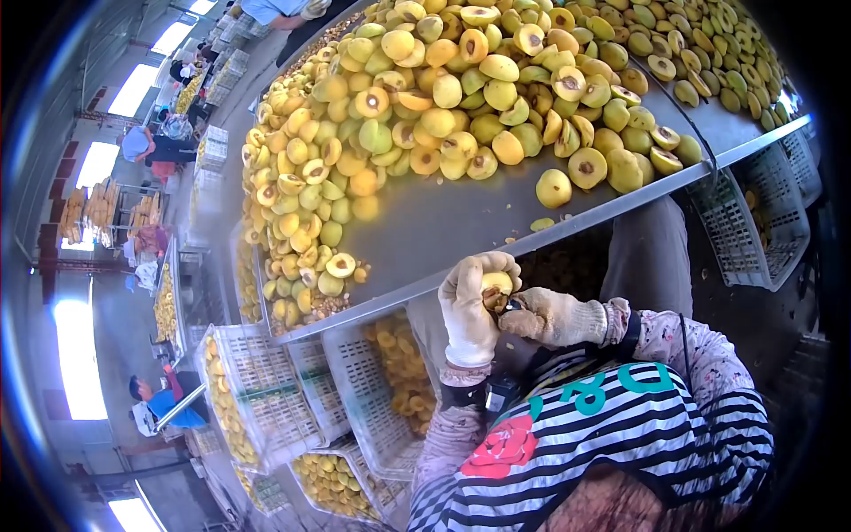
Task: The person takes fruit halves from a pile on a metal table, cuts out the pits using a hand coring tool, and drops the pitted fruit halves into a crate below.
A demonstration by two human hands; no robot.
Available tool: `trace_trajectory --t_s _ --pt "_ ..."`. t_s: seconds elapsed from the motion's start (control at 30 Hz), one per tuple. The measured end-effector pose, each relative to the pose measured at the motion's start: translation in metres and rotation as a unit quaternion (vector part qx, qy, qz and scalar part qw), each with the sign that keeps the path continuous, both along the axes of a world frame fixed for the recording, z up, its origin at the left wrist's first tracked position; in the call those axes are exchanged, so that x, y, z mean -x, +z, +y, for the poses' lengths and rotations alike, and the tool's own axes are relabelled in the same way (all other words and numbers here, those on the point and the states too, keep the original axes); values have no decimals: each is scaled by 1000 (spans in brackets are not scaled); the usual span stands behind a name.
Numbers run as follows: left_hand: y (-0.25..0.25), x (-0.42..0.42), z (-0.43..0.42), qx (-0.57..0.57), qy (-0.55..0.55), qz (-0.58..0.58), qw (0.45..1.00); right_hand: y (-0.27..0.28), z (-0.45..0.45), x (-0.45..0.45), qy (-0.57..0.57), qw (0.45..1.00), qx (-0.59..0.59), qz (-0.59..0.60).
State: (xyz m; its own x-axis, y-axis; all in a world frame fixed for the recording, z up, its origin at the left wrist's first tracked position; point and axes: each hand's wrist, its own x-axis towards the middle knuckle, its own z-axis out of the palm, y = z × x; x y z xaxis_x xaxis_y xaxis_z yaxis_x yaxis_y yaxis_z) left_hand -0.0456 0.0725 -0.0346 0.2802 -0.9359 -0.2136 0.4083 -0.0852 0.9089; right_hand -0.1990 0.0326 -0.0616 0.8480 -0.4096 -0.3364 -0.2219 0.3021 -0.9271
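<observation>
Both hands wear pale work gloves and meet just off the near edge of a metal table. My left hand (470, 306) is wrapped round a halved yellow fruit (496, 284), its brown, pitted side showing. Against that fruit, my right hand (554, 317) is closed on a small dark tool (511, 306), mostly hidden by the glove. Beyond the hands, a large heap of halved yellow-green fruit (443, 89) lies on the metal table (425, 226), some halves with brown centres showing.
A raised metal rim (603, 211) borders the table. White plastic crates (266, 390) with fruit stand at lower left, and another crate (736, 230) is at right. Other people work at left; a co-worker's gloved hand (315, 9) is at the top.
</observation>
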Motion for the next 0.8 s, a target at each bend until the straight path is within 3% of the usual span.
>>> trace_trajectory --t_s 0.13,0.23,0.27,0.37,0.4,0.5,0.57,0.6,0.63,0.73,0.8 --pt "-11 13 2 180 60 -111 976 -1 -2 3 52 991 -123 -27" --pt "-21 0 3 229 -19 -45 972 3 6 4 54 978 -194 -46" --pt "-23 -3 3 232 -36 -32 972 5 8 5 77 957 -275 -53" --pt "-24 -10 3 211 -92 -24 973 -5 21 7 104 832 -497 -223" --pt "-14 1 2 160 -58 -60 984 -11 23 4 131 797 -529 -262" --pt "-22 5 -10 242 -134 119 954 -33 27 -9 207 685 -599 -361" --pt "-23 9 -9 198 -166 232 938 -41 30 -15 249 618 -624 -408" --pt "-25 12 -10 163 -177 293 925 -34 24 -6 218 728 -537 -366" --pt "-26 13 -10 127 -187 351 909 -28 21 -4 240 722 -538 -362" --pt "-19 6 -9 -39 -25 350 936 -24 15 -2 298 690 -535 -386" --pt "-14 -13 1 -106 66 292 948 -8 -1 23 237 824 -455 -238"
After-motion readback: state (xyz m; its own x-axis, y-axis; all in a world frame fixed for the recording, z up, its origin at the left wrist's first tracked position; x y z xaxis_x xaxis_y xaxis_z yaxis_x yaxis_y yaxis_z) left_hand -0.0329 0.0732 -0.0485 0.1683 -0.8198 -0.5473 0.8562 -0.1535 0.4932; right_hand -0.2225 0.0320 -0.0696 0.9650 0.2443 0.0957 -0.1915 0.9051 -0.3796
